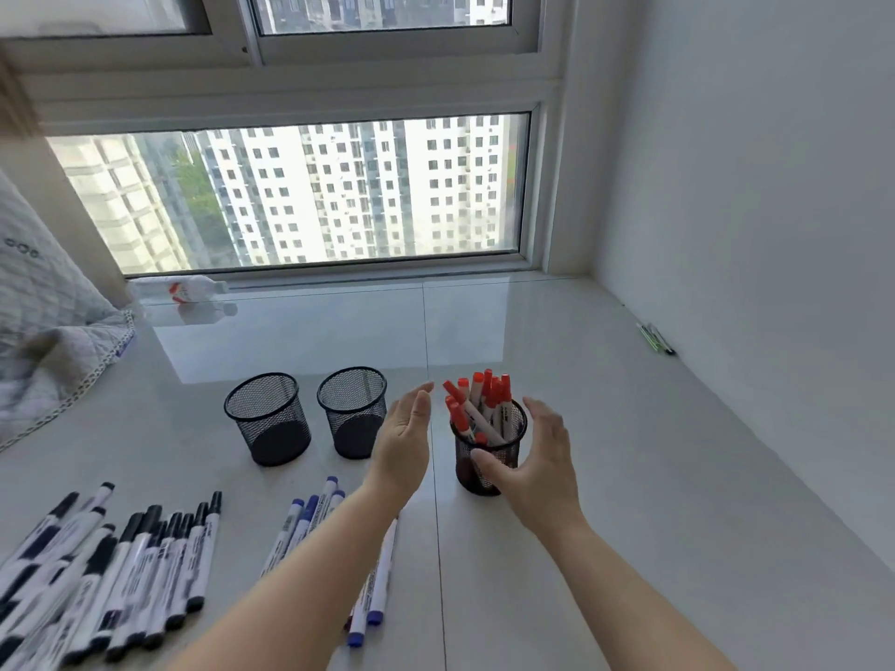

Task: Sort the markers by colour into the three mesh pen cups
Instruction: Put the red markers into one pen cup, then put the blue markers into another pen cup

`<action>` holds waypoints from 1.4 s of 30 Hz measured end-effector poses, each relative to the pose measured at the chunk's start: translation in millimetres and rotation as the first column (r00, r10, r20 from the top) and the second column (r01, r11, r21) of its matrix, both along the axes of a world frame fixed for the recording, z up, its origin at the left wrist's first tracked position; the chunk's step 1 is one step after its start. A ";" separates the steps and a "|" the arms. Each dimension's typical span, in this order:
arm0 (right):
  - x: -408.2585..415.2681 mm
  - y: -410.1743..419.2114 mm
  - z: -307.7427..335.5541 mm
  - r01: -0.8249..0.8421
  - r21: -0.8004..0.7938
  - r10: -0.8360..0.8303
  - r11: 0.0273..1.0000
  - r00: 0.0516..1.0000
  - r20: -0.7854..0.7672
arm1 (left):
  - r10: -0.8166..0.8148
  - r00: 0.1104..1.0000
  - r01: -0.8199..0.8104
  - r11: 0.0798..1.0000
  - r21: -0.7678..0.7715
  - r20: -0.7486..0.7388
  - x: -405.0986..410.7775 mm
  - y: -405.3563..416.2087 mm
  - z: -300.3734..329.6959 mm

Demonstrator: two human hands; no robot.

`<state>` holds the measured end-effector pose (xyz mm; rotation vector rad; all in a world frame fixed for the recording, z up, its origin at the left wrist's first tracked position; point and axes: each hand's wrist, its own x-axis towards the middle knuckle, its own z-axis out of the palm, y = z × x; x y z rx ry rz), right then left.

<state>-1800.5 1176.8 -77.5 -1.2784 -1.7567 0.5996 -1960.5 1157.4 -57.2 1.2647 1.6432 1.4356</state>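
Three black mesh pen cups stand in a row on the white surface. The left cup and the middle cup hold nothing. The right cup holds several red-capped markers. My left hand hovers open just left of that cup, palm facing it. My right hand is open beside the cup's right side, thumb in front of the mesh. Several black markers lie in a group at the lower left. Several blue markers lie partly under my left forearm.
A window with a sill runs along the back. A plastic bottle lies on its side near the sill at the left. A quilted cloth covers the far left. Two green pens lie by the right wall.
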 end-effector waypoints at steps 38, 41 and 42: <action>-131.0 -80.6 -46.6 0.037 -0.229 0.102 0.973 0.820 0.564 | 0.199 0.763 -0.491 0.797 -0.351 -0.615 -101.8 -108.5 -72.4; -129.7 -80.5 -43.6 0.091 -0.288 0.097 0.953 0.810 0.578 | 0.181 0.763 -0.491 0.788 -0.373 -0.621 -104.0 -109.7 -70.8; -129.4 -80.0 -43.0 0.106 -0.306 0.100 0.946 0.803 0.587 | 0.165 0.764 -0.487 0.782 -0.389 -0.624 -104.8 -109.3 -70.1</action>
